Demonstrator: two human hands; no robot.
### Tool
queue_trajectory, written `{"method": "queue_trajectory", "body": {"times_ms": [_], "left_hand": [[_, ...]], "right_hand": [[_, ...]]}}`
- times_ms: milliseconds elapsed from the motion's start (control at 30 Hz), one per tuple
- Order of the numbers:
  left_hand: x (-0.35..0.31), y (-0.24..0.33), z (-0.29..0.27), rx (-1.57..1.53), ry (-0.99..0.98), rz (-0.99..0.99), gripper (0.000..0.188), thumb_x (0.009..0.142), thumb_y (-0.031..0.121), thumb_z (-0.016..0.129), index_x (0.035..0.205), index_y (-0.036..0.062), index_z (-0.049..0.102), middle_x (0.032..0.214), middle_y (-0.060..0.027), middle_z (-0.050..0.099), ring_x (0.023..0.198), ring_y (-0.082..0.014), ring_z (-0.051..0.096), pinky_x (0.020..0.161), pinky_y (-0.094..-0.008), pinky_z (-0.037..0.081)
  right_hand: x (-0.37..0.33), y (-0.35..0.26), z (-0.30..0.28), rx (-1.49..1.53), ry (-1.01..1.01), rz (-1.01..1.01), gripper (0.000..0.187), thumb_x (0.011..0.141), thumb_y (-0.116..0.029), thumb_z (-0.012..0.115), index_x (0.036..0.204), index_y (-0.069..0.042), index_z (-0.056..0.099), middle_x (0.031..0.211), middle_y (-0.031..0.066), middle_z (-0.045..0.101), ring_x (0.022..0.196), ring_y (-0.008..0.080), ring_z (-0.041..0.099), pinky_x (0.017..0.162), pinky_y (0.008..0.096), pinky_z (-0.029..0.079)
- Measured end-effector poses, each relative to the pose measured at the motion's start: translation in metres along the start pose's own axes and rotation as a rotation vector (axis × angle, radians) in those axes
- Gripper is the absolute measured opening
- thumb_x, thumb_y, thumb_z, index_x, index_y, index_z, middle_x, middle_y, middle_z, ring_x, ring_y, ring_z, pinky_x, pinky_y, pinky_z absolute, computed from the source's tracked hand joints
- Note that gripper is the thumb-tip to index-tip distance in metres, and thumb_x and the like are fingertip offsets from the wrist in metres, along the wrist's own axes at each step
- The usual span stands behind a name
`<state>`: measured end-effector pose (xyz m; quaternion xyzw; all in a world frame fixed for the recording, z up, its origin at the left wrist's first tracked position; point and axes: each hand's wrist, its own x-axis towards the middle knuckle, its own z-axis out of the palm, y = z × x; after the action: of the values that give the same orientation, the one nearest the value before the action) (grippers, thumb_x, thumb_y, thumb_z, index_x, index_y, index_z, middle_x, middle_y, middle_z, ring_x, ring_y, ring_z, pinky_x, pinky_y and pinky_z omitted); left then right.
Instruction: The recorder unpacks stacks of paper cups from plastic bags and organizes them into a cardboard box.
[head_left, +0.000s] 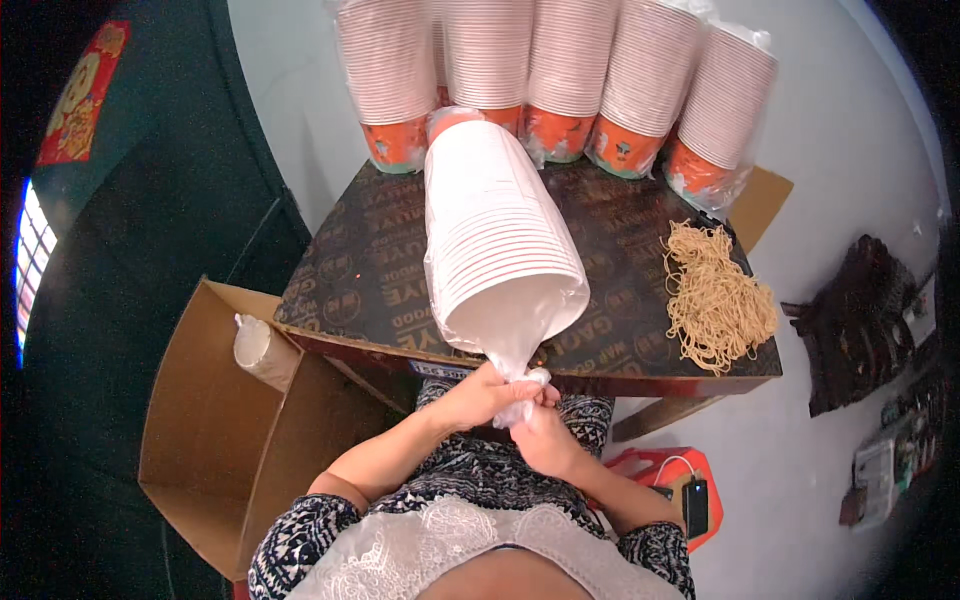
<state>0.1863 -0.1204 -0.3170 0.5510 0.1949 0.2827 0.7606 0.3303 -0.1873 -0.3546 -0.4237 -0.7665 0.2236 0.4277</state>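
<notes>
A long stack of nested white paper cups (505, 230) lies on the dark table inside a clear plastic bag (512, 350). Its open rims face me, and the far end rests near the upright stacks. The bag's mouth is gathered and twisted at the table's front edge. My left hand (478, 398) is closed on the gathered plastic. Close against it, my right hand (543, 430) is closed on the same bunched neck of the bag. Some of the fingers are hidden by the plastic and by each other.
Several bagged stacks of orange-bottomed cups (625, 145) stand along the table's (350, 270) back. A heap of tan strings (715, 300) lies at its right. An open cardboard box (205, 420) at left holds a bagged cup stack (262, 350). A phone (694, 505) sits on a red stool (705, 465).
</notes>
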Motion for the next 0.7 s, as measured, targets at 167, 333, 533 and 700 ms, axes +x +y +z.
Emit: {"method": "queue_trajectory", "body": {"times_ms": [167,333,533,700], "left_hand": [[0.0,0.012,0.004,-0.075,0.194,-0.013,0.037,0.101,0.027,0.047,0.103,-0.0067,0.062,0.096,-0.0169,0.069,0.087,-0.0262,0.067,0.084,-0.0368,0.052],[0.01,0.03,-0.01,-0.12,0.248,0.113,0.035,0.103,0.025,0.043,0.094,-0.0042,0.06,0.087,-0.0157,0.066,0.081,-0.0276,0.066,0.082,-0.0388,0.052],[0.012,0.029,-0.018,-0.354,0.217,0.134,0.04,0.103,0.033,0.035,0.101,-0.001,0.057,0.09,-0.0183,0.066,0.081,-0.0324,0.066,0.077,-0.0423,0.053],[-0.014,0.031,-0.021,-0.551,-0.127,-0.081,0.052,0.099,0.041,0.038,0.109,-0.0059,0.058,0.092,-0.023,0.067,0.069,-0.0356,0.068,0.067,-0.0418,0.055]], "right_hand": [[-0.01,-0.009,-0.009,-0.31,-0.496,0.003,0.017,0.087,-0.017,0.052,0.095,-0.002,0.052,0.062,0.0187,0.063,0.054,0.039,0.063,0.048,0.0508,0.051],[-0.012,-0.014,-0.003,-0.316,-0.804,0.004,0.02,0.088,-0.016,0.049,0.1,0.0,0.052,0.072,0.0234,0.066,0.064,0.0406,0.066,0.056,0.0532,0.052],[-0.008,0.005,-0.01,-0.396,-0.826,0.118,0.04,0.094,-0.035,0.046,0.1,0.003,0.058,0.085,0.0267,0.067,0.08,0.044,0.067,0.071,0.0534,0.053],[0.023,-0.002,-0.063,-0.347,-0.709,0.277,0.061,0.088,-0.063,0.046,0.079,-0.009,0.073,0.081,0.0183,0.069,0.08,0.0387,0.066,0.074,0.0462,0.052]]}}
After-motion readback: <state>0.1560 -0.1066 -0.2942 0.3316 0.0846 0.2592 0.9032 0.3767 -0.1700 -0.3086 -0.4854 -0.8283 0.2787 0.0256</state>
